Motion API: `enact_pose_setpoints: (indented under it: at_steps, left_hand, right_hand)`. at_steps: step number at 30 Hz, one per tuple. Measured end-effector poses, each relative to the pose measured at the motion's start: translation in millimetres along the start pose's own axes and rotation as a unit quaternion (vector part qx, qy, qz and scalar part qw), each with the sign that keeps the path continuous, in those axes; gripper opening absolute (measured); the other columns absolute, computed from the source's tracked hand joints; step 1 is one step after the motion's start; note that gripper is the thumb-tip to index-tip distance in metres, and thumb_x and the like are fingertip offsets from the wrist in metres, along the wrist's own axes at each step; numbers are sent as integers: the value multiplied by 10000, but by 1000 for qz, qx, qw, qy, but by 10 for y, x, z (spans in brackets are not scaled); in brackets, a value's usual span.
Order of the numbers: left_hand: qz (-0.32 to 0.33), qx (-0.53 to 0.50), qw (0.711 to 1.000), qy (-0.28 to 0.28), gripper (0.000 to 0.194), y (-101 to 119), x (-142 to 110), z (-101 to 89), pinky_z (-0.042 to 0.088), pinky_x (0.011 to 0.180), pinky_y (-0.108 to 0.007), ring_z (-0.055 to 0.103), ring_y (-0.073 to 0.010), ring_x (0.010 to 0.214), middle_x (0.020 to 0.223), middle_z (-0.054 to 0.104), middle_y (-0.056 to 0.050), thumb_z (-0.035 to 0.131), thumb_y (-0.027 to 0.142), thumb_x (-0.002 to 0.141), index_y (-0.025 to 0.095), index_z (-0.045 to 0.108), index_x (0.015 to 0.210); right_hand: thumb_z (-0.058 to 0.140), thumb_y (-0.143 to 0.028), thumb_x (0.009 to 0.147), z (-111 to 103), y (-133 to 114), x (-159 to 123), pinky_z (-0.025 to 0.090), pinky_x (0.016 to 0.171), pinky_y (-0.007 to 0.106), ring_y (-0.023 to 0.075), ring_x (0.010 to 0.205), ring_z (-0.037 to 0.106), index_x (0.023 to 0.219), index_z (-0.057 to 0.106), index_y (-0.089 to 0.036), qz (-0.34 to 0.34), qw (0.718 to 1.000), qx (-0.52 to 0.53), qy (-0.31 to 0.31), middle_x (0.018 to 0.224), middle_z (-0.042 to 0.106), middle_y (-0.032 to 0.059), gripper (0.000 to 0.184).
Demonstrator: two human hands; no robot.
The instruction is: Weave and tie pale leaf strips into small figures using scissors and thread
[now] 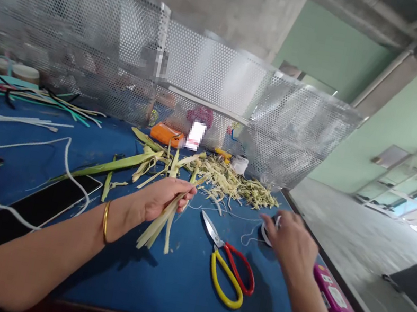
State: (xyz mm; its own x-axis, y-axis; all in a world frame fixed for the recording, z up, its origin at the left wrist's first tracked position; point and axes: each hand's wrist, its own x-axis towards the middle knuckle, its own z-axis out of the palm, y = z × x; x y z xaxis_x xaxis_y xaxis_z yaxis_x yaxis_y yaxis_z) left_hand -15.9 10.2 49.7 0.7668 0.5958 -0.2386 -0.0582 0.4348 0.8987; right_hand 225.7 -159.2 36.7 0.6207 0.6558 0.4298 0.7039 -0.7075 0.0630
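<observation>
My left hand (172, 197), with a gold bangle on the wrist, is closed around a small bundle of pale dried husk strips (158, 229). The strips fan out below the fingers, and their other ends poke up past the fist. At the right, my right hand (293, 245) has its fingers curled over a spool of white thread (266, 233), partly hidden by them. A thin thread runs from the spool across the table toward the bundle. Between my hands lie scissors (220, 243) with one red and one yellow handle, blades pointing away to the left.
Behind my hands is a heap of shredded husk pieces (224, 177), with long green husk leaves (114, 163) to its left. A black-screened tablet (38, 206), a cable, and a magenta box (333, 291) flank my arms. A perforated metal screen (211, 70) borders the blue table's back.
</observation>
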Motion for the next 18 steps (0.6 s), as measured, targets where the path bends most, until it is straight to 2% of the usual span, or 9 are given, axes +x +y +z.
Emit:
enact_pose_setpoints:
  at_steps: [1,3,5,8,12,14,15,16,18]
  left_hand:
    - [3,7,1000,-4,164,7,7,3,315,458,-206,366,-58,447,531,423,38,555,157,817,141,543,653]
    - [6,11,1000,-14,173,14,28,-16,327,465,-210,374,-60,447,524,430,32,574,179,812,141,551,645]
    - [5,4,1000,-24,175,13,50,-61,345,471,-213,384,-59,448,540,445,27,586,194,815,137,563,651]
    - [-23,-31,998,-47,165,-1,69,-149,353,467,-206,390,-50,451,575,454,27,591,195,821,128,576,671]
    - [-76,-96,989,-80,156,-20,77,-241,345,453,-184,380,-38,451,594,448,25,577,167,829,111,591,684]
    - [-88,-116,985,-97,146,-20,75,-264,342,451,-178,371,-37,452,595,453,25,589,165,826,109,597,691]
    - [-93,-121,983,-104,141,-20,71,-270,342,450,-176,367,-36,452,596,458,26,601,170,821,110,599,693]
    - [-96,-123,981,-111,138,-19,67,-275,341,450,-173,361,-34,451,597,461,27,613,178,816,110,600,697]
    - [-99,-123,980,-120,130,-22,61,-281,334,448,-169,346,-30,444,595,462,35,628,193,807,108,604,712]
  right_hand:
    - [368,-594,905,42,94,91,449,604,373,333,848,673,1105,627,-148,61,998,-29,14,1096,643,202,553]
    - [367,-682,859,159,287,241,472,639,402,366,885,667,1136,611,-110,112,992,-38,-42,1054,637,220,681]
    - [385,-671,856,287,454,323,487,690,390,335,910,670,1161,605,-134,84,991,-4,-107,1025,648,192,655]
    - [394,-587,892,359,571,320,484,668,379,308,863,683,1073,643,-170,35,992,9,-118,999,655,167,518]
    - [464,-652,832,95,264,250,402,504,429,373,710,660,979,683,-197,29,999,-15,6,983,656,244,525]
    - [532,-566,826,-88,-122,218,446,577,434,325,740,662,1013,685,-212,-36,989,135,51,1123,655,187,428]
    - [556,-529,818,-158,-353,197,471,605,408,270,713,664,1013,692,-228,-92,960,264,3,1120,670,137,384]
    - [585,-503,795,-203,-590,169,489,599,376,225,663,660,1004,697,-218,-131,903,402,-82,1053,694,114,371]
    - [648,-476,738,-213,-1024,100,507,556,323,174,580,648,1035,686,-195,-132,754,583,-272,918,725,84,410]
